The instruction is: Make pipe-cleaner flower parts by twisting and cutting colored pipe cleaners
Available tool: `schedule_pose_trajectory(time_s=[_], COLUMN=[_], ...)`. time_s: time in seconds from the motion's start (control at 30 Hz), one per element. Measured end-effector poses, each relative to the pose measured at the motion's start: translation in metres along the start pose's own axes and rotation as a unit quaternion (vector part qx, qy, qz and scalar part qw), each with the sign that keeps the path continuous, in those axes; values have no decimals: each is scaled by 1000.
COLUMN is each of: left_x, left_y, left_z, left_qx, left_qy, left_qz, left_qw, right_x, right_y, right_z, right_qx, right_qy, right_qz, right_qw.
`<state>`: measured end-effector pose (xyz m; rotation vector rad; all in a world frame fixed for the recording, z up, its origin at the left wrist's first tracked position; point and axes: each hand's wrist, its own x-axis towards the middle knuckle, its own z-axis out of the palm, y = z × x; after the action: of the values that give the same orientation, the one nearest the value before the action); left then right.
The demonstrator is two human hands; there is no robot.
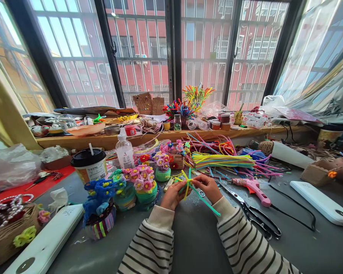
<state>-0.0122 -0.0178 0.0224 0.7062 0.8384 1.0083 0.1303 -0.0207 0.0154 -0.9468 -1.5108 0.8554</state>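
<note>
Both hands meet over the grey table, holding crossed pipe cleaners (pixel 186 185) in yellow and green. My left hand (pixel 175 195) pinches the crossing from the left, its fingers closed. Closed as well, my right hand (pixel 208 187) grips the piece from the right side. A long mint-green stem (pixel 208 203) slants down from the crossing to my right cuff. Just left of my left hand stand pots of fuzzy flowers: pink blooms (pixel 144 178) in a green pot and blue blooms (pixel 99 190) in a striped pot.
Scissors (pixel 250 213) and a pink glue gun (pixel 255 190) lie right of my hands. Behind them is a pipe cleaner bundle (pixel 223 160). A lidded cup (pixel 89 165), a bottle (pixel 124 150) and white devices (pixel 48 239) stand or lie around. Another person's hand (pixel 341 171) is at far right.
</note>
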Motion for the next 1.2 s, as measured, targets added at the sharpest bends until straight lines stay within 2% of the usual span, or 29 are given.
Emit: schedule_pose_trajectory(time_s=[0.13,0.27,0.47,0.73,0.83,0.93,1.2], left_x=[-1,-2,-2,-2,-2,-1,-2], left_y=[1,2,2,1,0,0,-1], left_z=[-2,-2,0,-1,-1,-1,0], left_qx=[17,29,17,39,42,42,56], left_qy=[-21,-26,5,-17,-18,-7,5], left_qz=[1,6,15,15,18,23,35], left_qw=[1000,999,1000,999,999,999,998], right_x=[-1,-2,-4,-3,-3,-2,0], right_y=[0,0,-3,-6,-3,0,2], right_z=[1,1,0,-3,-3,-2,-1], right_qx=[35,4,-76,-98,-67,7,128], right_qy=[18,25,4,-37,-42,-42,-27], right_qz=[3,-9,-58,-90,-61,6,143], right_qw=[999,1000,995,990,995,999,981])
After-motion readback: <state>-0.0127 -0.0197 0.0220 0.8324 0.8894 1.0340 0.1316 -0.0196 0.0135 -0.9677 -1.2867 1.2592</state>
